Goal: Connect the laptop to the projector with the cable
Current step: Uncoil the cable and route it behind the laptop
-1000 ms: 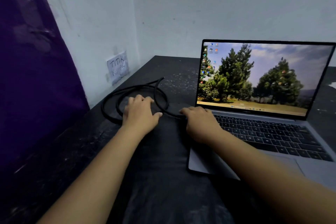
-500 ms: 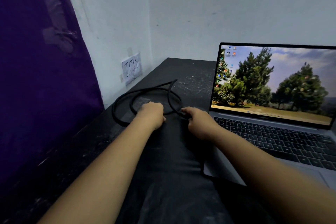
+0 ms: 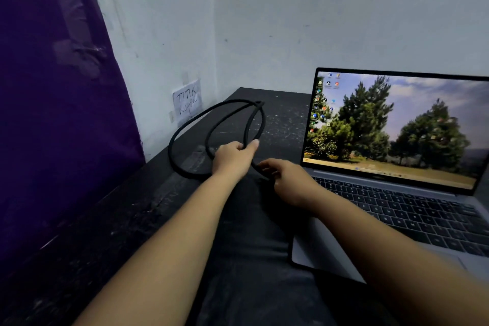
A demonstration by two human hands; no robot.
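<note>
A black cable (image 3: 182, 130) lies coiled in loops on the dark table (image 3: 280, 114), left of the laptop. My left hand (image 3: 231, 157) grips the coil and holds its far side tilted up off the table. My right hand (image 3: 288, 180) pinches a strand of the same cable close to the laptop's left edge. The grey laptop (image 3: 397, 209) stands open at the right, with a picture of trees on its lit screen. Neither cable plug can be made out. No projector is in view.
A purple cloth (image 3: 53, 114) hangs along the left side. A paper note (image 3: 187, 101) with handwriting is stuck on the white wall by the table's far left corner. The walls close the table in at the back and left.
My left hand went from lying flat on the coil to gripping it and lifting its far side. My right hand stayed on the strand by the laptop. The view shifted left.
</note>
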